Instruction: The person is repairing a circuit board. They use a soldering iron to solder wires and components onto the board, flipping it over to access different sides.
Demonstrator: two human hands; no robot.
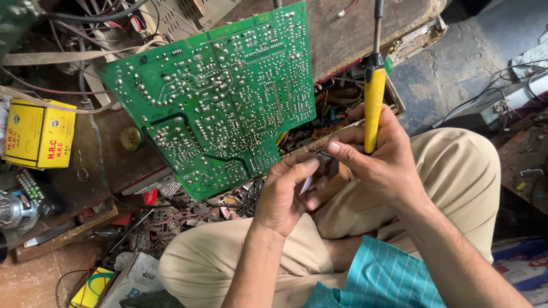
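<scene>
A large green circuit board (pixel 217 94) leans tilted, its solder side up, over a low wooden bench. My right hand (pixel 374 157) grips a yellow-handled soldering iron (pixel 374 97) whose metal shaft points away, up past the frame's top edge. My left hand (pixel 282 194) is just left of it, fingertips pinching a small white part (pixel 306 183) beside the right hand; what the part is cannot be made out. Both hands hover over my knees in beige trousers (pixel 456 171), just below the board's lower right corner.
A yellow cardboard box (pixel 39 134) sits at the left on the wooden bench (pixel 354 34). Wires, loose components and scrap (pixel 177 217) litter the floor below the board. Another yellow box (pixel 91 288) lies at bottom left. Cables and grey equipment (pixel 502 102) lie at the right.
</scene>
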